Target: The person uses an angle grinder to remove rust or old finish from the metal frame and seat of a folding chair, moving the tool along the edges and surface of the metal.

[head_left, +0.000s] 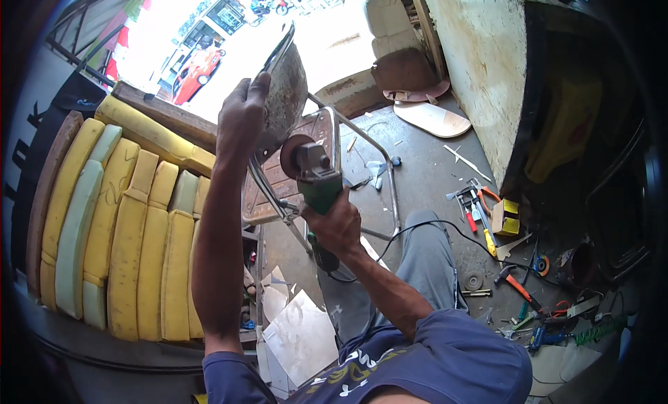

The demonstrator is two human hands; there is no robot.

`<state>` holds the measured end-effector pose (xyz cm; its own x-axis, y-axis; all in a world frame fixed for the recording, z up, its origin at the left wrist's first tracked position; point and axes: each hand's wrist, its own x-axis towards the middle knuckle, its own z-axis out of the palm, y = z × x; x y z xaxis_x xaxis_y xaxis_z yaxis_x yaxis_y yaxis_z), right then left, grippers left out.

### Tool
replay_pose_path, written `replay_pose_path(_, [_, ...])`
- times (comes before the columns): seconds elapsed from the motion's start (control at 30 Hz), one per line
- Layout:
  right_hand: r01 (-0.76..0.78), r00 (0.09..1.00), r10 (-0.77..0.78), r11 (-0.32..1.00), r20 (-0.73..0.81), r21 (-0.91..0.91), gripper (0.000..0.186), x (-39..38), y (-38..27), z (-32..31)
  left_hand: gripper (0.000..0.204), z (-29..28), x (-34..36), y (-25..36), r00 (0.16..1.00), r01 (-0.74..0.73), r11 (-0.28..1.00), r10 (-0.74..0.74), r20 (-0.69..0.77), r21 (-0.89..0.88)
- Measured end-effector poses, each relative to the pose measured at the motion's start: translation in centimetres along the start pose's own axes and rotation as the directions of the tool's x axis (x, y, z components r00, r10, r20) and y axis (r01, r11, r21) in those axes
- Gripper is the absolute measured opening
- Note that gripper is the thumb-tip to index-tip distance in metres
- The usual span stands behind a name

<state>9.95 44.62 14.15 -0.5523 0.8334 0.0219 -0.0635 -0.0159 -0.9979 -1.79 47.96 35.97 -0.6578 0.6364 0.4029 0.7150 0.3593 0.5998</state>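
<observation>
My left hand is raised and closed round the edge of a worn grey curved panel, which stands tilted above a metal-framed chair. In my right hand is an angle grinder with a green body and a grey metal head. The grinder's reddish-brown disc is at the panel's lower edge; whether they touch I cannot tell. A black cord runs from the grinder off to the right. My left fingertips are partly hidden behind the panel.
Yellow and pale green foam cushions are stacked at left. On the right floor lie clamps, a yellow box, an orange hammer and several other tools. A board lies near a seat at the back. Paper sheets lie low by my leg.
</observation>
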Motion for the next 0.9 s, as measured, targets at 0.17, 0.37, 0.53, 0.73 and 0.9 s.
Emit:
replay_pose_path(0.17, [0.062,0.998,-0.062,0.997,0.014,-0.053,0.072,-0.9,0.6,0.4,0.051,0.0,-0.4,-0.2,0.998,-0.002,0.999,0.006,0.064,-0.053])
replay_pose_path(0.37, [0.053,0.999,-0.053,0.998,-0.003,-0.027,0.071,0.0,0.9,0.4,0.051,0.4,-0.3,-0.6,0.997,-0.074,0.995,0.076,0.024,-0.070])
replay_pose_path(0.53, [-0.001,1.000,0.001,1.000,-0.004,0.023,0.068,1.7,0.7,-0.3,0.051,0.2,-0.6,-0.4,0.999,-0.040,0.997,0.042,0.033,-0.061])
replay_pose_path(0.73, [0.023,1.000,-0.022,0.998,-0.011,0.055,0.066,4.4,1.0,-1.4,0.053,0.2,-1.0,0.7,0.999,-0.003,0.995,0.008,0.049,-0.098])
replay_pose_path(0.9, [0.151,0.986,-0.156,0.985,-0.055,-0.082,0.067,1.6,1.4,-0.4,0.058,0.3,-1.5,1.2,0.997,0.053,0.973,-0.039,0.067,-0.223])
